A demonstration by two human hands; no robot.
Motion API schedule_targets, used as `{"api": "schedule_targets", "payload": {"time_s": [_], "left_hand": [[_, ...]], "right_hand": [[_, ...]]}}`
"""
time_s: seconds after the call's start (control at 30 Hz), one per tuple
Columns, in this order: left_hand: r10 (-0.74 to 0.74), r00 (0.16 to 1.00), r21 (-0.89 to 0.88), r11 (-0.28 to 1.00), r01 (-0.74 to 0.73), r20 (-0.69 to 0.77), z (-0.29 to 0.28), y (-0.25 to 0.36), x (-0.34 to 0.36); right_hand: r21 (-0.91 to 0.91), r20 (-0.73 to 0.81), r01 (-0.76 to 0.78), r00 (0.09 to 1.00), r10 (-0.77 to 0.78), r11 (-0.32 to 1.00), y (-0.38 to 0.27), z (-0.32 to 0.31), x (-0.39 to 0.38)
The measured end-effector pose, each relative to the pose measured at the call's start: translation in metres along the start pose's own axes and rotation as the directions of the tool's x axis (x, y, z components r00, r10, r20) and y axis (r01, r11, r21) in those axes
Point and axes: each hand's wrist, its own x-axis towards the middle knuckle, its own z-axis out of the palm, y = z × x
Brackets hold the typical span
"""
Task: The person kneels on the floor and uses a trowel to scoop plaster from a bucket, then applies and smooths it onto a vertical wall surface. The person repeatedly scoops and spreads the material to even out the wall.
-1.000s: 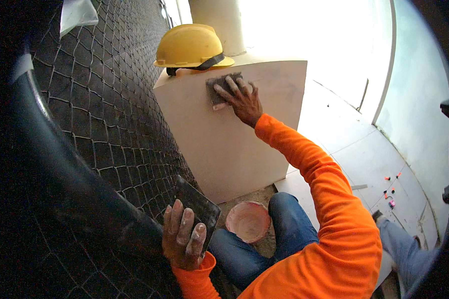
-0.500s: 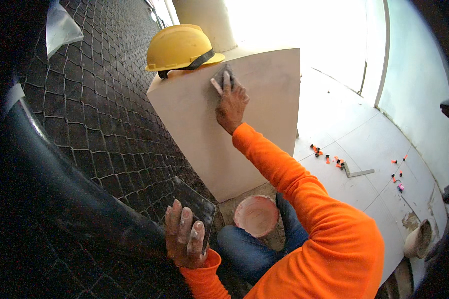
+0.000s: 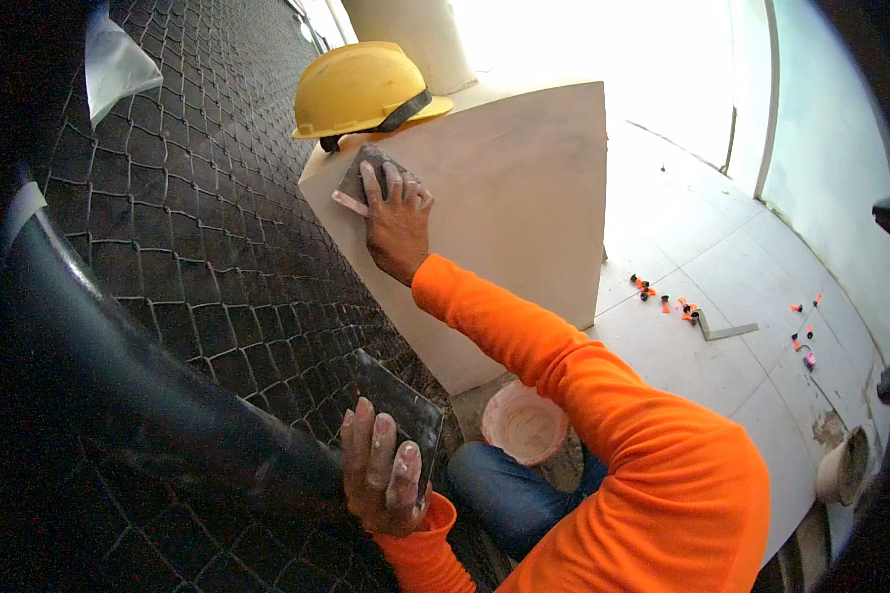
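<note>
Up top, centre-left of the frame, our right hand (image 3: 398, 219) presses a grey sponge (image 3: 358, 178) flat-fingered onto the pale tile (image 3: 504, 208) — its face looks mostly clean; lower centre, our left hand (image 3: 381, 472) clasps a dark tile piece (image 3: 396, 407) against the mosaic wall (image 3: 198, 227).

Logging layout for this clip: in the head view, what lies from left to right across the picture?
Dark mosaic tile wall → left hand on a dark tile piece → pink bucket → orange spacers → metal square → pink clips.
</note>
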Motion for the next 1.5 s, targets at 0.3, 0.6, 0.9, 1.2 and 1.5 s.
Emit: {"api": "schedule_targets", "payload": {"time_s": [0.3, 0.6, 0.9, 1.2, 1.5], "left_hand": [[-0.017, 1.0, 0.013, 1.0, 0.017, -0.017, -0.002, 0.003, 0.001], [0.025, 1.0, 0.043, 0.999, -0.026, 0.012, 0.002, -0.001, 0.002], [0.052, 0.998, 0.051, 0.997, -0.051, -0.027, 0.003, -0.008, -0.004], [0.004, 0.999, -0.002, 1.0, -0.004, 0.048, -0.001, -0.008, -0.005], [0.002, 1.0, 0.03, 1.0, -0.003, 0.03, -0.002, -0.006, -0.006]], "right_hand": [[0.009, 0.097, 0.351, 0.932, -0.35, 0.936, -0.003, 0.02, -0.046], [-0.22, 0.003, 0.294, 0.954, -0.3, 0.93, 0.137, -0.024, -0.049], [-0.109, 0.094, 0.328, 0.943, -0.319, 0.938, 0.129, -0.007, -0.1], [-0.007, 0.042, -0.22, 0.975, 0.22, 0.975, 0.103, -0.036, -0.039], [-0.033, 0.041, -0.127, 0.991, 0.129, 0.991, 0.003, 0.003, -0.034]]}}
